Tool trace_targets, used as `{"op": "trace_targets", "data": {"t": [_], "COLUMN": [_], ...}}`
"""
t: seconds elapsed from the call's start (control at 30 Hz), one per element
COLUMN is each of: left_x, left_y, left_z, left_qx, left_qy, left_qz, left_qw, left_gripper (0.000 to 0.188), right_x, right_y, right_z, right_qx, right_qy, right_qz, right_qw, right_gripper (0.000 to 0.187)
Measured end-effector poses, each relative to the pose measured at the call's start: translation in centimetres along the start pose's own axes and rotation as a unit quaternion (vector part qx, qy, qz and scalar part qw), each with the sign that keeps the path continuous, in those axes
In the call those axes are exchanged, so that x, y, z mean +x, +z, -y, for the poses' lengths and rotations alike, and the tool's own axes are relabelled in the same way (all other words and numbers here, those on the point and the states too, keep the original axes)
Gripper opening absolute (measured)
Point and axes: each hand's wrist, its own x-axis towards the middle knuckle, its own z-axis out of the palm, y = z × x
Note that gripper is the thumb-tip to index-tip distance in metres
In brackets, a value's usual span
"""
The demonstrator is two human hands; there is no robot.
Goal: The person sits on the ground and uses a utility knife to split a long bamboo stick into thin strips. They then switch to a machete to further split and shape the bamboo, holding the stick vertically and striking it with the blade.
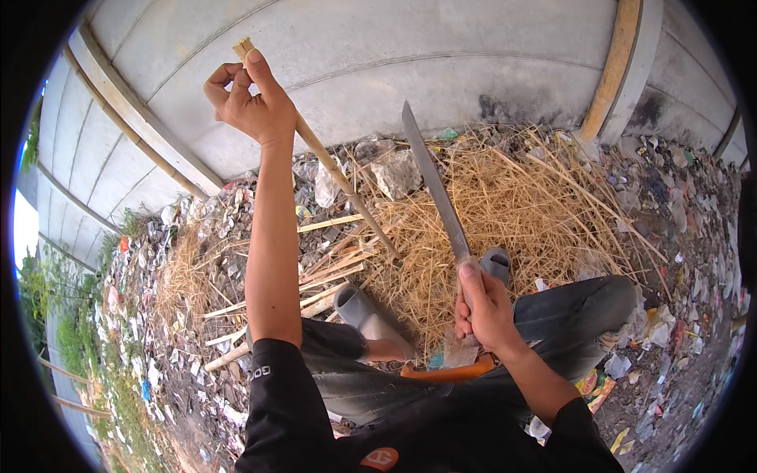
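Raised at the upper left, my left hand (260, 101) is closed around the top of a thin bamboo pole (325, 158), thumb up along its cut end. The pole slants down to the right, and its lower end meets the ground by the straw. My right hand (487, 314) grips a long machete (436, 188) by its handle, which looks wrapped in clear plastic. Its blade points up and away, apart from the pole. Below lies a heap of dry bamboo shavings (505, 209). Split bamboo strips (335, 274) lie left of my grey sandal (367, 314).
A pale concrete panel wall (378, 47) rises just ahead, with a wooden post (611, 71) against it at the right. Plastic litter (686, 260) covers the ground on both sides. A stone-like lump (397, 173) sits beyond the shavings. Something orange (449, 370) shows beneath my legs.
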Motion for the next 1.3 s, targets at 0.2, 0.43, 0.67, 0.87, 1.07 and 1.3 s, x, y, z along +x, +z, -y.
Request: {"op": "trace_targets", "data": {"t": [0.2, 0.43, 0.67, 0.87, 1.07, 1.3], "left_x": [-0.6, -1.0, -0.6, -0.9, -0.8, -0.6], "left_y": [0.7, 0.8, 0.2, 1.5, 1.3, -1.0], "left_z": [-1.1, -2.4, -1.7, -1.5, -2.3, -3.0], "left_qx": [-0.012, -0.039, -0.011, 0.023, 0.048, -0.127], "left_qy": [0.011, -0.037, -0.006, 0.063, 0.057, -0.188], "left_qz": [0.005, 0.029, -0.002, -0.034, -0.036, 0.101], "left_qw": [1.000, 0.998, 1.000, 0.997, 0.997, 0.969], "left_gripper": [0.051, 0.049, 0.045, 0.040, 0.041, 0.048], "right_x": [0.1, 1.5, 2.2, 3.5, 2.9, 2.5], "right_y": [4.4, -1.7, 0.9, 4.8, 0.0, -0.6], "right_z": [8.5, -11.2, 1.0, 4.7, -17.4, -6.9], "right_qx": [0.111, -0.089, -0.023, 0.002, 0.134, 0.040], "right_qy": [-0.414, 0.211, -0.060, -0.516, 0.328, 0.071], "right_qz": [0.016, 0.015, -0.025, -0.003, -0.101, -0.049], "right_qw": [0.903, 0.973, 0.998, 0.857, 0.930, 0.995], "right_gripper": [0.056, 0.050, 0.049, 0.037, 0.044, 0.046]}}
